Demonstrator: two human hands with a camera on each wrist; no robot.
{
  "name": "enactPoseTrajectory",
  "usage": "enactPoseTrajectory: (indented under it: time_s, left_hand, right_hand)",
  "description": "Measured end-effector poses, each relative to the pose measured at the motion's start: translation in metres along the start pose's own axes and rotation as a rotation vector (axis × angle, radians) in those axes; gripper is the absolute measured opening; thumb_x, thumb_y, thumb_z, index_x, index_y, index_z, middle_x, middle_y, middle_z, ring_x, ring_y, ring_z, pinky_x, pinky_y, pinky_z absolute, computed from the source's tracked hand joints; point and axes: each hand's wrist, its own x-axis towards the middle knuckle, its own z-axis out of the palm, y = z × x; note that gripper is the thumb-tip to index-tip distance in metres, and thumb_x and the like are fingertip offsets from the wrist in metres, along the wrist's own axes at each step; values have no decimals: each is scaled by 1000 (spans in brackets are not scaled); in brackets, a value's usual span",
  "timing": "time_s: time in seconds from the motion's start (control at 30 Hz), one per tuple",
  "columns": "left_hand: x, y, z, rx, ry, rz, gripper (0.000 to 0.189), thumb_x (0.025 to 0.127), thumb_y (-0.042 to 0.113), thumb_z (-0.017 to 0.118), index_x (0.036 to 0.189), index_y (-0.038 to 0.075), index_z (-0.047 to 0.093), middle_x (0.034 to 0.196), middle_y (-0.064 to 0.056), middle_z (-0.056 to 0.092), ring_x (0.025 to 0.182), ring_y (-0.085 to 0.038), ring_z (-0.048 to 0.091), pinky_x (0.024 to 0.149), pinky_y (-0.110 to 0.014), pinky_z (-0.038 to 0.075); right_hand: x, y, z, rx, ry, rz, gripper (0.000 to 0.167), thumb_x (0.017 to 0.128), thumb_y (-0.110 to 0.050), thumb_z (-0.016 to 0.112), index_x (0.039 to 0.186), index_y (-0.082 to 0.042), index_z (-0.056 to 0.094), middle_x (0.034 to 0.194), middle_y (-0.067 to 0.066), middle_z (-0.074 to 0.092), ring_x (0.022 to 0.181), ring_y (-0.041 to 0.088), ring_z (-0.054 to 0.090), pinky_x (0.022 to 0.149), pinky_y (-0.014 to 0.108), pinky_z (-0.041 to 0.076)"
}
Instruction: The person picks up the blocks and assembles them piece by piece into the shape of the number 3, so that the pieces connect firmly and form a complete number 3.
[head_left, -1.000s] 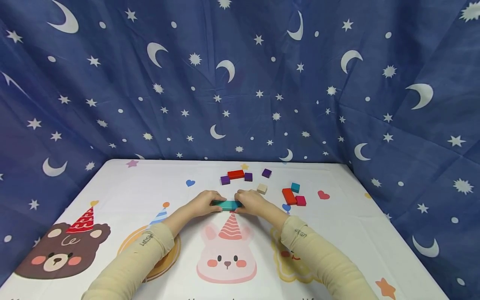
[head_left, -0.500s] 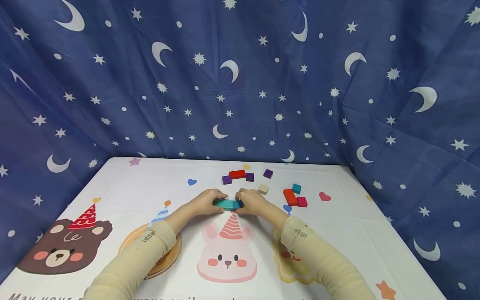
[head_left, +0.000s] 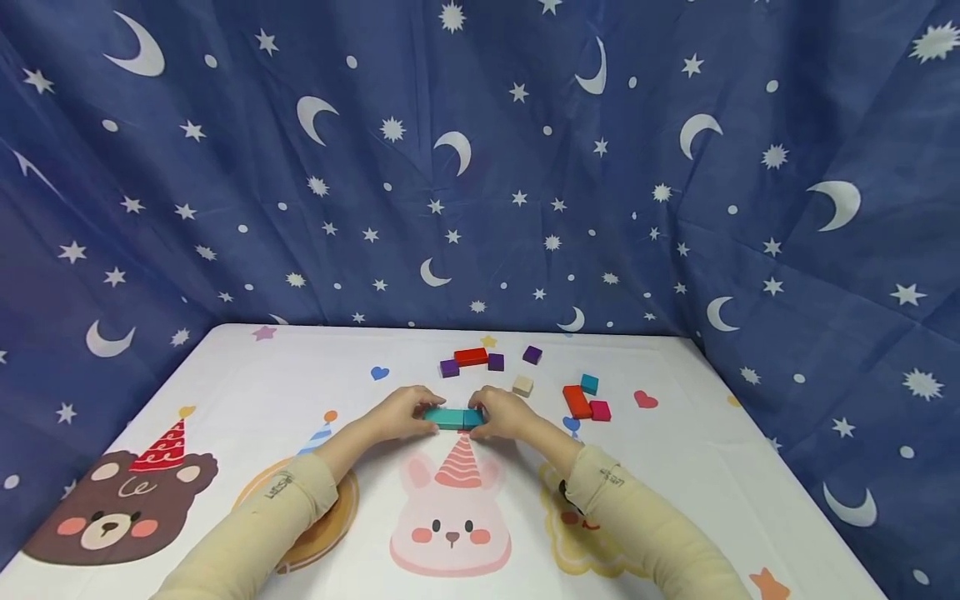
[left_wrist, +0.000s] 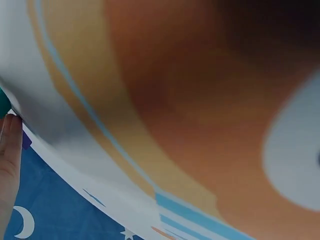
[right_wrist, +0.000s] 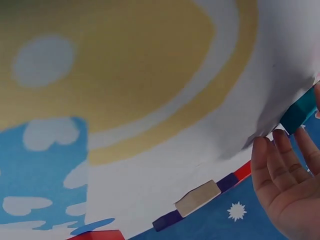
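The head camera looks forward and down from above the sleeves, far enough back to see the left hand, the right hand, the counter and the starry curtain. The left wrist camera sits so close that an orange drawing fills most of its view. The right wrist camera is close too, and shares the cream block with the head camera.
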Motion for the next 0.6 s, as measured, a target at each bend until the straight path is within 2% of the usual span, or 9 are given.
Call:
enactPoseTrajectory:
  time_s: [0.07, 0.17, 0.43, 0.6]
  left_hand:
    - [-2, -2, 1, 2, 12, -2, 42, 79, 14, 74, 115, -5, 64, 107, -15, 67, 97, -25, 62, 89, -39, 51]
    - [-4, -3, 1, -5, 29, -23, 41, 79, 13, 74, 115, -4, 64, 108, -15, 67, 97, -24, 62, 90, -41, 51]
    - [-7, -5, 2, -5, 21, 5, 33, 81, 7, 71, 112, -5, 66, 105, -15, 68, 92, -22, 61, 86, -37, 52]
    - [-7, -6, 3, -7, 18, -3, 30, 83, 6, 70, 110, -4, 67, 106, -15, 68, 97, -23, 62, 87, -37, 52]
  right_hand:
    - [0, 0, 1, -11, 8, 1, 38, 72, -20, 81, 103, -3, 67, 95, 7, 65, 79, 15, 55, 78, 32, 51]
    - [-1, 0, 2, -21, 21, 6, 32, 73, -19, 79, 99, -4, 68, 95, 6, 66, 80, 14, 56, 78, 32, 51]
    - [0, -1, 6, -32, 42, 17, 28, 76, -19, 78, 98, -5, 68, 94, 6, 64, 79, 15, 55, 79, 34, 52]
    - [1, -1, 8, -25, 43, 25, 28, 76, -19, 78, 98, -5, 68, 93, 6, 64, 79, 14, 54, 79, 34, 51]
